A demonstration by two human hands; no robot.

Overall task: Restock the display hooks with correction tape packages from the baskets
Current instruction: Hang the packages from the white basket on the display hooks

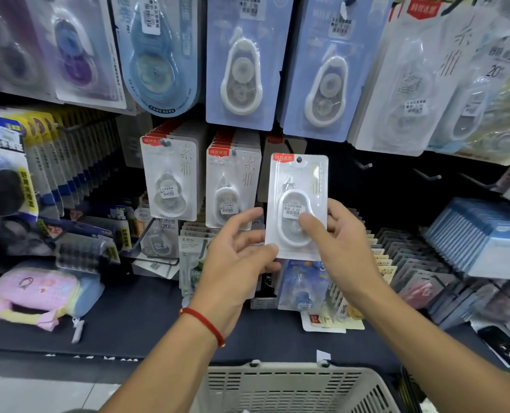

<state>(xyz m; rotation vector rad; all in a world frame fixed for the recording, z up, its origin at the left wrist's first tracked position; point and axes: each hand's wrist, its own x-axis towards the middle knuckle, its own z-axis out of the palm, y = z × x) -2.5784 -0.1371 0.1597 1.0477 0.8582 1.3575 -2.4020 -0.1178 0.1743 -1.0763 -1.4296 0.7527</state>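
I hold one white correction tape package [295, 180] upright in front of the display, its hang hole at the top. My right hand [340, 245] grips its right side, thumb pressed on the blister front. My left hand [236, 257] pinches its lower left corner. Just behind the package's top a display hook [289, 147] carries one card. To the left, two hooks carry rows of like packages [170, 180] [233, 186]. A grey plastic basket [292, 386] stands below at the bottom edge.
Bare hooks [364, 166] [426, 175] stick out of the dark panel to the right. Larger blue correction tape packs [242, 64] hang above. Boxes of stacked packs [411, 257] fill the shelf at right, and a pink pouch [36, 290] lies at left.
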